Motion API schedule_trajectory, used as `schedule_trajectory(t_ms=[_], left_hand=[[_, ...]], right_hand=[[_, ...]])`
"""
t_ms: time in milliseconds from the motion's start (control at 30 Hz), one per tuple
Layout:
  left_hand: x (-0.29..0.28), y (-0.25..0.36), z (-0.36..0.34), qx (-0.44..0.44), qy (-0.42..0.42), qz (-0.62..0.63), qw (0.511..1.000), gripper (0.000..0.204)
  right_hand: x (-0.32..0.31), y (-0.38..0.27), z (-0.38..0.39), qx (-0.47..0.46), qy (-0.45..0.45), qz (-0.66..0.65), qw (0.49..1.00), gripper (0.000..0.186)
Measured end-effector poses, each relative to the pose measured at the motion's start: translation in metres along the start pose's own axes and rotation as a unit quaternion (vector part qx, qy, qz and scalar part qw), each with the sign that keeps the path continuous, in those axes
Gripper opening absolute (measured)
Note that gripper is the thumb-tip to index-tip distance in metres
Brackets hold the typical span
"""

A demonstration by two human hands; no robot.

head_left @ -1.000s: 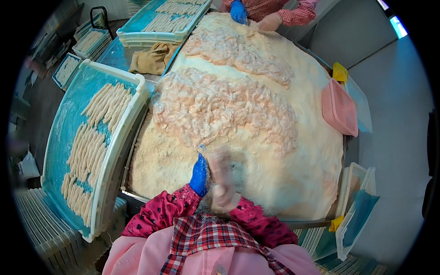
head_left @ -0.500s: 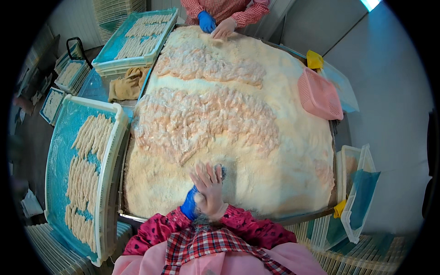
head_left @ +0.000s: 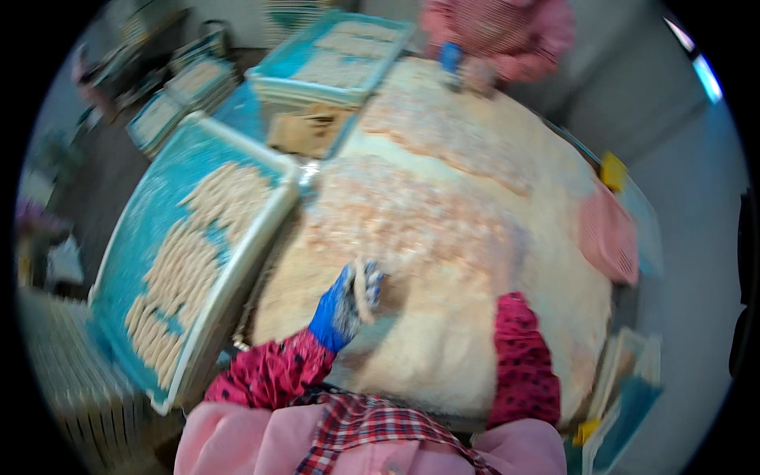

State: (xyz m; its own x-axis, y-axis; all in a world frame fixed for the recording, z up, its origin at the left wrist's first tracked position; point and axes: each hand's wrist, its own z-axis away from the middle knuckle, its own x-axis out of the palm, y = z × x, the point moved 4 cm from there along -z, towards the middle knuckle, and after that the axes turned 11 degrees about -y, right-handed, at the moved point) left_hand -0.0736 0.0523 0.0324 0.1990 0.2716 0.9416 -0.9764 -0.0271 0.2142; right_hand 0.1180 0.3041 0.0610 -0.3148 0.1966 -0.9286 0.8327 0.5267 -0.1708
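Observation:
My left hand (head_left: 342,305) wears a blue glove dusted with crumbs and is closed on a pale breaded strip (head_left: 364,286) just above the crumb-covered table (head_left: 412,356). My right hand (head_left: 505,252) is stretched forward at the right end of the heap of pinkish raw pieces (head_left: 404,214); it is blurred and coated in crumbs, so its grip is unclear. Red dotted sleeves cover both forearms. A blue tray (head_left: 138,237) with rows of breaded strips (head_left: 186,265) lies to the left of my left hand.
Across the table a person in pink sleeves (head_left: 507,32) works with a blue-gloved hand (head_left: 450,57). A second blue tray (head_left: 340,55) and a tan cloth (head_left: 305,131) sit at the back left. A pink scoop (head_left: 609,237) lies at the right rim.
My hands have separated: the left one has lifted leftward with a breaded strip, and the right one has reached forward to the right toward the raw heap. The view has swung and blurred.

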Motion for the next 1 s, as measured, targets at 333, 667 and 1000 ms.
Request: schedule_trajectory(t_ms=[333,667,1000], left_hand=[[-0.057,0.395,-0.014,0.448,0.23,-0.471,0.724,0.049],[-0.073,0.347,-0.034,0.221,0.101,-0.867,0.436,0.039],[-0.007,-0.03,0.014,-0.012,-0.331,-0.871,0.362,0.084]], right_hand=[[-0.003,0.035,-0.017,-0.01,-0.058,-0.109,0.992,0.018],[-0.062,-0.032,0.054,-0.097,-0.247,-0.341,0.902,0.023],[-0.027,-0.044,0.172,-0.026,-0.276,-0.206,0.938,0.037]])
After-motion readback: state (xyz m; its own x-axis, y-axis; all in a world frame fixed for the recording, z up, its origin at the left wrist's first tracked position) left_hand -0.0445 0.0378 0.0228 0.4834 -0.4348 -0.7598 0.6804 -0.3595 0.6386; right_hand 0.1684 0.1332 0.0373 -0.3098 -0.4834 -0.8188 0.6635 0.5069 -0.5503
